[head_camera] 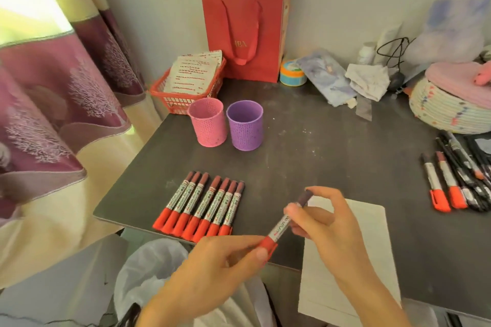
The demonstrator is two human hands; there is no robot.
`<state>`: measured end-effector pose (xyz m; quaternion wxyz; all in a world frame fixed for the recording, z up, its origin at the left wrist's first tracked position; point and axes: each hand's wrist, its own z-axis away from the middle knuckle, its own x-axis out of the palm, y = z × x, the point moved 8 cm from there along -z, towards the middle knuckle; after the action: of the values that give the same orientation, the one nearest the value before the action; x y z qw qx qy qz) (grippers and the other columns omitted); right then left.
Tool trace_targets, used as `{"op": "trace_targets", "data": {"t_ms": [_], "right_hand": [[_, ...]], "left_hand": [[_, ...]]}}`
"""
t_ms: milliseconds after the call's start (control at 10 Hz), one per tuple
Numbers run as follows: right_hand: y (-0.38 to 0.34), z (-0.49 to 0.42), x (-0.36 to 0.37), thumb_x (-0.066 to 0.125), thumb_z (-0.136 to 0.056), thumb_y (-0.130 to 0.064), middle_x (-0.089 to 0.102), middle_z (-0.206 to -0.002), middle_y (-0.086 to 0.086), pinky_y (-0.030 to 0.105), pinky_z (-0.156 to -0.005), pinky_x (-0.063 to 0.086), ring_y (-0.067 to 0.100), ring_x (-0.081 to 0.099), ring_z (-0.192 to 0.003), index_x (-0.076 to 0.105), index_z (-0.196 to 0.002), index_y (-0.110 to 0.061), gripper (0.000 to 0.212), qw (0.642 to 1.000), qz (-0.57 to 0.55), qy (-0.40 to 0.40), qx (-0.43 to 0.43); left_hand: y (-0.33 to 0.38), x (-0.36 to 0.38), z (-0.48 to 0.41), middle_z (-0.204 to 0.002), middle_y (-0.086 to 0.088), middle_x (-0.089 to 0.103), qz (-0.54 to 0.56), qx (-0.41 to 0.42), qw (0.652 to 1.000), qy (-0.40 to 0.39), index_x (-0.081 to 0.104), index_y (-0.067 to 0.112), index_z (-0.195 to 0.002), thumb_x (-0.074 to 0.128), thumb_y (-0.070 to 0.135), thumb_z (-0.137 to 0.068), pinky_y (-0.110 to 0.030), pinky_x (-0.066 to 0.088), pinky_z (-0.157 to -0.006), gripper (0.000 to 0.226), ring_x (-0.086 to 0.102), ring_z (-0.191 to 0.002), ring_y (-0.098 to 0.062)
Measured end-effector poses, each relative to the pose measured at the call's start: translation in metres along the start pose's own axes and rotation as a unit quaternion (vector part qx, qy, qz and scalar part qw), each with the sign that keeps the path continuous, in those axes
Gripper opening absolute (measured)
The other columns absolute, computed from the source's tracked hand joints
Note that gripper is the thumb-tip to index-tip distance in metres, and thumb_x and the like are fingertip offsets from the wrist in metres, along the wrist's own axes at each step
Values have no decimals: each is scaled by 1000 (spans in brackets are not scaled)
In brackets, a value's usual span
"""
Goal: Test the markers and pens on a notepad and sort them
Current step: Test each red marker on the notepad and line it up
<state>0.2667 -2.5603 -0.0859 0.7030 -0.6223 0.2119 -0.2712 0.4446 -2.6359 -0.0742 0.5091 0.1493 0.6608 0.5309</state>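
Note:
Both hands hold one red-capped marker [281,228] above the table's front edge. My left hand [220,265] pinches its red cap end. My right hand [324,223] grips the white barrel near the dark rear end. Under my right hand lies a white notepad [372,252] that hangs over the table edge. Several matching markers [202,210] lie in a neat row at the front left. More markers and dark pens [462,180] lie at the right edge. A pink cup [208,122] and a purple cup [244,126] stand side by side behind the row.
The dark table [318,162] carries a red paper bag [245,32], a red basket of papers [186,87], a round tin [292,73], cloths and a woven basket [449,106] along the back. A white-lined bin [148,271] stands below the front edge. Curtains hang at the left.

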Motion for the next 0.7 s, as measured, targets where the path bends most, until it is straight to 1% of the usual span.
{"op": "trace_targets", "data": {"t_ms": [100,200,300,400,500,700], "right_hand": [[14,-21,35,82,-84,-19,77,-90,-6,28,-66,62,17,75,-81,66,-107,-36,32,997,66,-51,5],[22,-35,53,82,-84,-22,72,-92,-18,38,-74,63,15,75,-74,64,-103,-41,32,987,147,-68,-6],[28,-49,70,79,-85,-31,72,-85,-16,40,-84,59,7,73,-69,58,-103,-43,30,967,245,-65,-8],[27,-56,81,75,-87,-38,69,-92,-14,39,-84,58,9,73,-72,60,-128,-28,45,952,300,-55,-8],[26,-58,82,74,-88,-41,66,-104,-10,43,-89,57,20,72,-86,59,-135,-25,52,944,327,-45,-6],[26,-62,84,70,-90,-43,69,-73,-15,43,-85,59,10,72,-73,57,-137,-25,53,933,358,-48,1]], "left_hand": [[-18,-73,1,-83,21,68,-57,-10,986,155,71,46,-99,54,53,-94,-11,42,-66,19,59,-74,-1],[-48,-136,-4,-96,22,69,-93,-31,948,302,71,45,-98,62,31,-95,-19,49,-78,17,64,-89,-2],[-106,-187,-23,-125,2,63,-219,-132,906,336,60,34,-126,55,36,-97,-42,45,-100,29,55,-119,-20],[-153,-193,-34,-146,-5,48,-302,-210,880,300,48,26,-144,47,45,-99,-46,34,-111,48,43,-134,-27],[-161,-190,-37,-152,-3,43,-337,-213,864,308,48,26,-145,44,47,-100,-46,27,-116,50,39,-139,-26],[-165,-191,-36,-153,-3,43,-330,-209,864,318,49,28,-145,42,49,-100,-47,27,-117,50,38,-140,-25]]}}
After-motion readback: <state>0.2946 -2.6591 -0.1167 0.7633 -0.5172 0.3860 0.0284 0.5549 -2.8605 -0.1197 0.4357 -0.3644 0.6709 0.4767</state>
